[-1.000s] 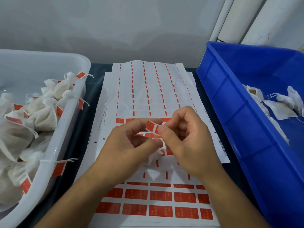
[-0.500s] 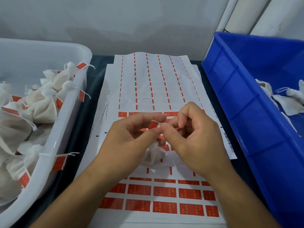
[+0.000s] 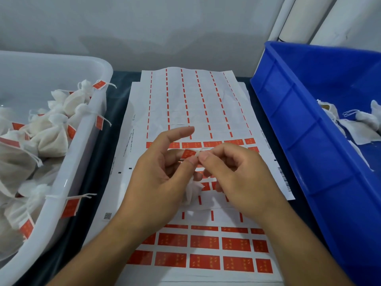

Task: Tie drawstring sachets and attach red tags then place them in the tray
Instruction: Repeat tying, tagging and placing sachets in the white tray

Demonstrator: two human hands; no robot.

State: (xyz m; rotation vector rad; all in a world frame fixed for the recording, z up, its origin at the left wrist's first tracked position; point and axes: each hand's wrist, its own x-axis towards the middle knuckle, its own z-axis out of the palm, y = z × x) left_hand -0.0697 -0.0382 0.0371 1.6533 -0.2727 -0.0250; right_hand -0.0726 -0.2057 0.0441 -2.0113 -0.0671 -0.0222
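Dark table under a grey wall: I watch my left hand (image 3: 158,178) and right hand (image 3: 233,172) pinch one red tag (image 3: 188,153) between thumbs and fingers, a small white sachet (image 3: 192,189) hanging just beneath. Tagged sachets already heap the white tray (image 3: 68,182), left; untied ones wait in the blue bin (image 3: 299,131), right. Print on the sticker sheet (image 3: 206,104) is unreadable.

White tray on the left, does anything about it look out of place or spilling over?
Yes. Several red tags on strings hang out over the white tray's right rim instead of lying inside with the sachets. Nothing looks torn or spilled.
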